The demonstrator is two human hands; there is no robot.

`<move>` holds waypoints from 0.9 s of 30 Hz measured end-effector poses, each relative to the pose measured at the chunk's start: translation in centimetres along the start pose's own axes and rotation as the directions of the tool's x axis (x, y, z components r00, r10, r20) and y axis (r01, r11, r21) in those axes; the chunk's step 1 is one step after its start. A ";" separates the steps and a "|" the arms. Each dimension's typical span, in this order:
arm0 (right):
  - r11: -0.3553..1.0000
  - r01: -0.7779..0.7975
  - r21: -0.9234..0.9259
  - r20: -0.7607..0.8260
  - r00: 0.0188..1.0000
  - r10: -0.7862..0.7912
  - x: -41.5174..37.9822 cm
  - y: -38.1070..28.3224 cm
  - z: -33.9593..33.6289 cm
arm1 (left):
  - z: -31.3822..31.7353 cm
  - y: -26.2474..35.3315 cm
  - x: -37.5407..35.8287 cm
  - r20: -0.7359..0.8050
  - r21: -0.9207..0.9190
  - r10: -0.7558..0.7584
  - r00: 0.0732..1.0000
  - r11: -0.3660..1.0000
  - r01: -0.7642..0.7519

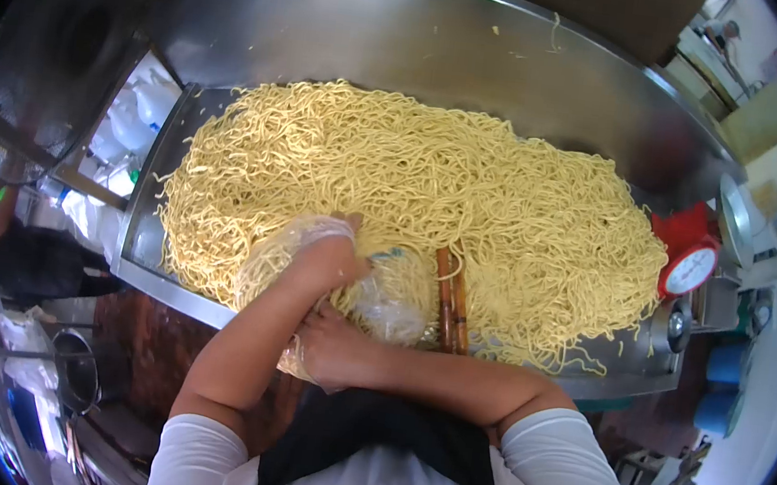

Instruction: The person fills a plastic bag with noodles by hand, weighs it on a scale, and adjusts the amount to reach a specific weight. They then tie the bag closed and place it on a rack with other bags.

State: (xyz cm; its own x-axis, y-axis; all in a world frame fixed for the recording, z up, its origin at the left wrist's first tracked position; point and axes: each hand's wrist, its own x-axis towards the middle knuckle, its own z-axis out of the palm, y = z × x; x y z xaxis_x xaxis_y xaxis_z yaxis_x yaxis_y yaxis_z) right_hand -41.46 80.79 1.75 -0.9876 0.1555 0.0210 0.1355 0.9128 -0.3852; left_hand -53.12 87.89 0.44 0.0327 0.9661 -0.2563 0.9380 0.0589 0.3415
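A wide heap of yellow noodles (pixel 396 168) covers most of a metal tray. My left hand (pixel 332 254) is at the heap's front edge, its fingers bent at the clear plastic bag (pixel 290 237) with noodles inside. Just below it, close to my body, my right hand (pixel 335 346) is closed around clear plastic at the bag's near end; its fingertips are partly hidden. Right of my hands lies a second clear bag of noodles (pixel 397 300). Two brown sticks (pixel 453 306) rest side by side against the noodles, to the right of that bag.
The metal tray (pixel 161 287) has a tall back wall. A red dial scale (pixel 689 265) stands at its right end. A fan (pixel 35 92) is at the left, near white plastic bags (pixel 131 125). Another person (pixel 721 36) is far off at the upper right.
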 end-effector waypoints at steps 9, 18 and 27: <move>0.865 0.025 0.502 -0.631 0.695 0.346 -4.3 9.6 -13.2 | -6.0 1.2 -1.3 -0.228 -0.871 0.118 0.966 -0.469 -0.148; -0.149 0.641 0.753 -0.152 0.390 0.908 1.7 20.1 -10.3 | -8.1 3.5 -6.8 0.080 -0.996 0.260 0.962 -0.023 0.089; 0.243 0.662 0.709 -0.190 -0.152 0.970 -6.6 31.7 -12.9 | -8.3 -2.8 -9.4 0.374 -0.710 0.015 0.927 0.648 0.276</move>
State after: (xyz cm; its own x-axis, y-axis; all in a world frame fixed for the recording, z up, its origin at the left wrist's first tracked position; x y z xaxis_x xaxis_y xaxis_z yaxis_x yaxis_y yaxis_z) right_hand -29.59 113.62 1.32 0.2967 0.9335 -0.2012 -0.6769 0.0570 -0.7339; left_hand -58.89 80.78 9.42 0.1735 0.8029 -0.5703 0.3714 0.4830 0.7930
